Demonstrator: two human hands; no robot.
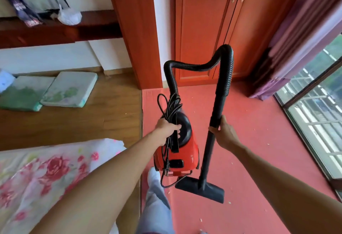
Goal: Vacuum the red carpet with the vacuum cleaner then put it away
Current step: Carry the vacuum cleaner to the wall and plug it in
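Two pale square cushions [70, 89] lie side by side on the brown wooden floor [74, 124] at our far left, and nearer to us a white bedsheet printed with pink roses [46, 174] fills the lower corner. Next comes our left hand [166, 129], fingers curled tight round the black carry handle on top of the red canister vacuum cleaner [185, 152], with the looped black power cord [171, 104] caught in the same grip. The machine hangs over the left edge of the red carpet [259, 141], just beside the seam with the wood and above our leg in pale trousers [157, 202]. From its front a black ribbed hose [196, 67] rises, sags, arches high and drops into the straight black wand [219, 104]. Our right hand [224, 132] is wrapped firmly about that wand at mid-length, holding it nearly upright and tilted a little. The wide black floor nozzle [201, 187] at its foot sits over the carpet, just beside the machine's rear; we cannot tell whether it touches the pile. Small pale specks [229, 202] dot the carpet around it. Beyond stand orange-brown wooden cupboard doors [203, 30], then a purple curtain [296, 39], and at the far right a glass sliding window [314, 119].
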